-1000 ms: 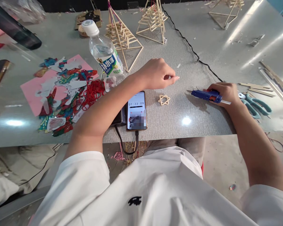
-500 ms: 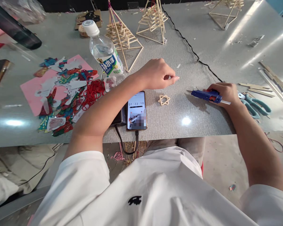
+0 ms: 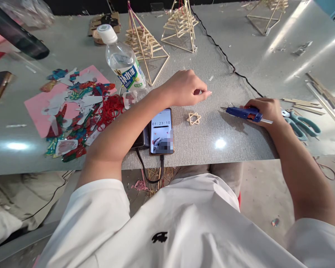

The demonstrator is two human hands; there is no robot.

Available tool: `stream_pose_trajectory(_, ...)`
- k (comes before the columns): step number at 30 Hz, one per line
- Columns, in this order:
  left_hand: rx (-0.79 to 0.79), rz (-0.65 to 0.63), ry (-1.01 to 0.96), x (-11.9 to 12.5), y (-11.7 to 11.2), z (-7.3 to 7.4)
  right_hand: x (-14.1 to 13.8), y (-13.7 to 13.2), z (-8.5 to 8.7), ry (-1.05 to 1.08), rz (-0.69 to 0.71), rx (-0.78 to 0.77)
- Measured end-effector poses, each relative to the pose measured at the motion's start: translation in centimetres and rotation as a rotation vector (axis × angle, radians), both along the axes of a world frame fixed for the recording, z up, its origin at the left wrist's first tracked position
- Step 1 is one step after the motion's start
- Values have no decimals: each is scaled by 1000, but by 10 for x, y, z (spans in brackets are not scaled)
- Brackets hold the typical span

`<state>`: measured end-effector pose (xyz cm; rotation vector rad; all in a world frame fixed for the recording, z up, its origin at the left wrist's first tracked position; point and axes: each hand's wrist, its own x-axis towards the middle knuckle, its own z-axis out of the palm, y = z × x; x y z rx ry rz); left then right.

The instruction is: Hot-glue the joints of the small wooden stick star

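Observation:
Wrapped around a blue hot glue gun [image 3: 244, 113], my right hand [image 3: 264, 108] rests at the right of the table; the gun's nozzle points left and a glue stick sticks out of its back. My left hand [image 3: 189, 88] is bent inward above the table, thumb and fingers pinched together. Whatever it may hold is hidden or too small to make out. Below it lies a small six-pointed star of wooden sticks [image 3: 194, 118], touched by neither hand. A phone [image 3: 162, 136] showing a timer lies to the star's left.
Stick pyramids [image 3: 147, 48] and a plastic bottle [image 3: 125, 59] stand beyond my left arm. Red string [image 3: 108, 111] and shiny packets cover pink paper [image 3: 35, 115] at left. Teal-handled pliers [image 3: 304, 124] and loose sticks [image 3: 305, 104] lie right. A black cable [image 3: 220, 48] crosses the table.

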<state>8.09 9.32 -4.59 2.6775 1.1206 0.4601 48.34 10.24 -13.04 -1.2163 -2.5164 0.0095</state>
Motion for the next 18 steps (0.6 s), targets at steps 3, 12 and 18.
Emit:
stream_pose_trajectory(3, -3, 3, -2, 0, 0, 0, 0, 1, -1, 0, -12, 6)
stream_pose_trajectory(12, -10, 16, 1, 0, 0, 0, 2, 2, -3, -9, -18, -5)
stream_pose_trajectory(18, -17, 17, 4, 0, 1, -2, 0, 1, -4, -8, -20, 16)
